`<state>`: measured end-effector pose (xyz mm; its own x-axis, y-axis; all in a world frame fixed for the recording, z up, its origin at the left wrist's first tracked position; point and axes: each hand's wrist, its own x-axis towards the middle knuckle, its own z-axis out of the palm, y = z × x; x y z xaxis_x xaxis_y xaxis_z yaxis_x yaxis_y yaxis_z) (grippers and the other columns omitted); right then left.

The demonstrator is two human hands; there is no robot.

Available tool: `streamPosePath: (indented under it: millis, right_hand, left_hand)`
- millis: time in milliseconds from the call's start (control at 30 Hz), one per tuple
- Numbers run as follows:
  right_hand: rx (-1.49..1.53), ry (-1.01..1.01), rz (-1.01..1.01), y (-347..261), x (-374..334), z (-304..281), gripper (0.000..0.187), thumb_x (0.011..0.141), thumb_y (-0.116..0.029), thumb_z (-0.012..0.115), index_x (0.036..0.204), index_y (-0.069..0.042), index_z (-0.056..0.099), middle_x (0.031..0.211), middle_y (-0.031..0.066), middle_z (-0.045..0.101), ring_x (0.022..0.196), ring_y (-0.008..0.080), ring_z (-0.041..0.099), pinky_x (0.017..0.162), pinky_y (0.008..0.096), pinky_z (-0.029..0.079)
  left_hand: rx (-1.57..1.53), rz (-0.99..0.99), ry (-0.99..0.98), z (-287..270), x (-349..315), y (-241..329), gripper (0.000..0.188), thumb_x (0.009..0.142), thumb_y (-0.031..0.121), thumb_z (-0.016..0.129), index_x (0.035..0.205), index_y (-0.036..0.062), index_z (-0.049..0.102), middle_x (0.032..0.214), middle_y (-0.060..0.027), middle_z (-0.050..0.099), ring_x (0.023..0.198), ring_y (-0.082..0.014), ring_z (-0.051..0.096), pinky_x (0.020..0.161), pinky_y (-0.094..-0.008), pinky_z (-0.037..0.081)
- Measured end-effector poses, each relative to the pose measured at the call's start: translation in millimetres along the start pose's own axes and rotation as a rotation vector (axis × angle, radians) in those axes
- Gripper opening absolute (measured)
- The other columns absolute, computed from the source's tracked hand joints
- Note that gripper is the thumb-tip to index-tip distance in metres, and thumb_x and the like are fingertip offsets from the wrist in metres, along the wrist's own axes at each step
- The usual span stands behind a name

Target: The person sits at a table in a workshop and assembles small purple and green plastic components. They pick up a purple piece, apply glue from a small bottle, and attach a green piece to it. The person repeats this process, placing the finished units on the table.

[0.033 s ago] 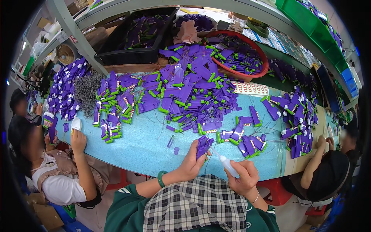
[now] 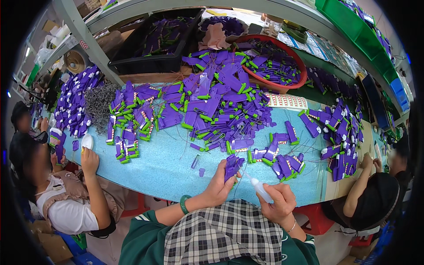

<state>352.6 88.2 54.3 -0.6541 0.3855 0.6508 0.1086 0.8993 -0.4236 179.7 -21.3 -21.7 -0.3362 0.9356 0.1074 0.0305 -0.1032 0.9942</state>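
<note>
Near the table's front edge, my left hand is closed around a small purple plastic part and holds it up off the surface. My right hand grips a white squeeze bottle, its thin nozzle pointing up and left at that part. The nozzle tip is close beside the part; whether it touches cannot be made out. Just beyond my hands lie several purple-and-green plastic pieces with striped stickers and thin wires. A small loose purple bit rests left of my left hand.
A large heap of purple and green pieces covers the table's middle. Behind it stand a black tray and a red basin. A sticker sheet lies by the basin. People sit at the left and right.
</note>
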Motion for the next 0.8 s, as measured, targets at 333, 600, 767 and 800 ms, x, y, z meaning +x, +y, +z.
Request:
streamPosePath:
  millis: [333, 600, 767, 800]
  right_hand:
    - [-0.013, 0.016, -0.014, 0, 4, 2, 0.039, 0.061, 0.000, 0.081, 0.098, -0.002, 0.069, 0.074, 0.0066, 0.061, 0.052, 0.0158, 0.056, 0.042, 0.0265, 0.042]
    - [0.005, 0.038, -0.019, 1, 4, 3, 0.040, 0.060, 0.000, 0.082, 0.098, -0.002, 0.068, 0.074, 0.0062, 0.060, 0.052, 0.0163, 0.055, 0.043, 0.0269, 0.042]
    - [0.025, 0.017, -0.046, 0, 5, 1, 0.041, 0.059, -0.002, 0.083, 0.098, -0.003, 0.068, 0.074, 0.0056, 0.059, 0.052, 0.0160, 0.055, 0.042, 0.0270, 0.041]
    - [0.032, 0.009, -0.046, 1, 5, 2, 0.041, 0.059, -0.002, 0.082, 0.098, -0.003, 0.068, 0.074, 0.0056, 0.059, 0.052, 0.0160, 0.054, 0.042, 0.0272, 0.041]
  left_hand:
    - [0.085, 0.087, 0.016, 0, 1, -1, 0.037, 0.099, 0.009, 0.043, 0.132, -0.0018, 0.029, 0.110, -0.0113, 0.055, 0.093, -0.0147, 0.054, 0.085, -0.0305, 0.046]
    - [-0.084, -0.006, -0.021, -3, 1, 6, 0.039, 0.099, 0.011, 0.045, 0.133, 0.0001, 0.029, 0.109, -0.0117, 0.056, 0.092, -0.0154, 0.055, 0.083, -0.0309, 0.047]
    - [-0.618, -0.253, -0.114, -15, 12, 14, 0.045, 0.098, 0.013, 0.048, 0.138, 0.0047, 0.028, 0.110, -0.0117, 0.057, 0.093, -0.0176, 0.059, 0.080, -0.0329, 0.050]
    - [-0.693, -0.275, -0.129, -16, 12, 13, 0.047, 0.098, 0.014, 0.049, 0.139, 0.0055, 0.028, 0.111, -0.0117, 0.057, 0.093, -0.0180, 0.060, 0.079, -0.0332, 0.050]
